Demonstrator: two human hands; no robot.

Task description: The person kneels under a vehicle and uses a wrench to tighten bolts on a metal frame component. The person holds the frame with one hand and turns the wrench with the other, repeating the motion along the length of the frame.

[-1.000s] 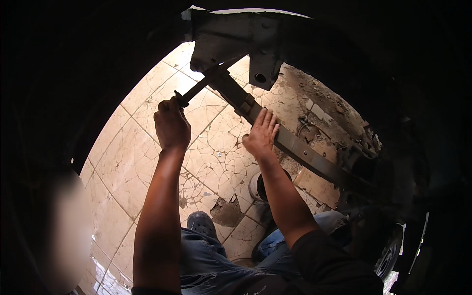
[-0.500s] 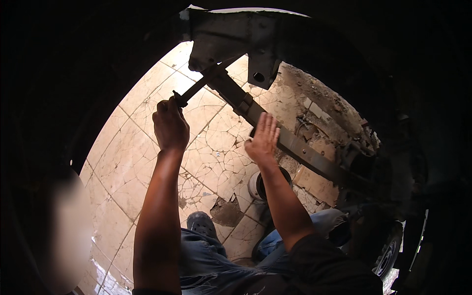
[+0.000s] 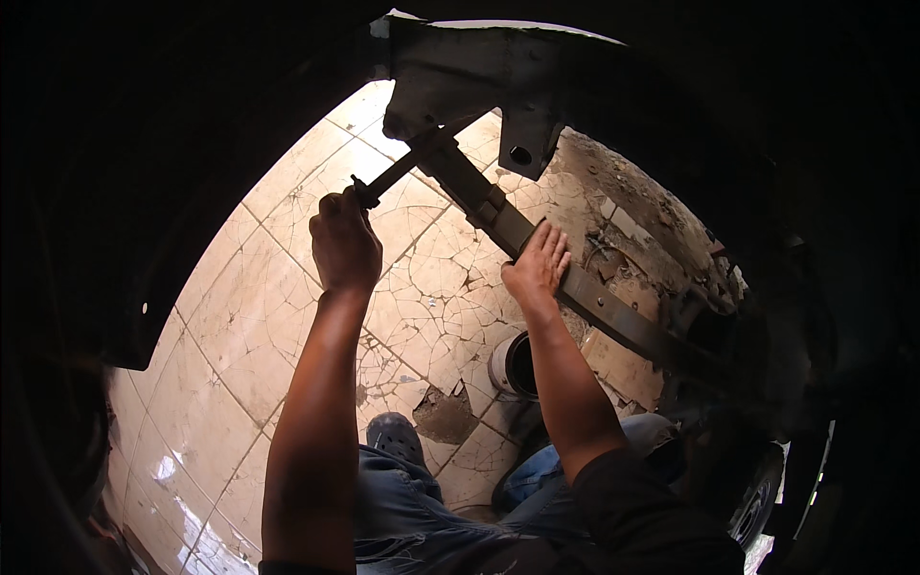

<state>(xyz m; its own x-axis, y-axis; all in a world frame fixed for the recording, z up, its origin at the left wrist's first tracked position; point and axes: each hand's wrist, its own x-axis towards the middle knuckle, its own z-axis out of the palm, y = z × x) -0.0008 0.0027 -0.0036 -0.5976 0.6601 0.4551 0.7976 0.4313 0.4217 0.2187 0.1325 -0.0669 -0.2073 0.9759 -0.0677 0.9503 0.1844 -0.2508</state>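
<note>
My left hand (image 3: 347, 241) is closed around the lower end of a dark bar (image 3: 395, 174), with a wider knobbed part just above the fist. The bar slants up to the upper end of a leaf spring (image 3: 613, 314), where a dark bracket (image 3: 422, 101) on the vehicle frame sits above; the contact there is too dark to make out. My right hand (image 3: 539, 270) lies on the leaf spring below its clamp band (image 3: 489, 204), fingers stretched out together across the metal and thumb at the near edge.
A holed bracket (image 3: 522, 153) hangs from the frame at top centre. A bucket-like container (image 3: 511, 364) stands on the cracked tile floor (image 3: 287, 326) by my right forearm. Rubble (image 3: 628, 225) lies beyond the spring, and a wheel (image 3: 757, 503) is at lower right.
The scene has shifted slightly right in view. My right hand has settled flatter on the leaf spring. My left hand keeps its hold on the bar. A pale blur at lower left is gone.
</note>
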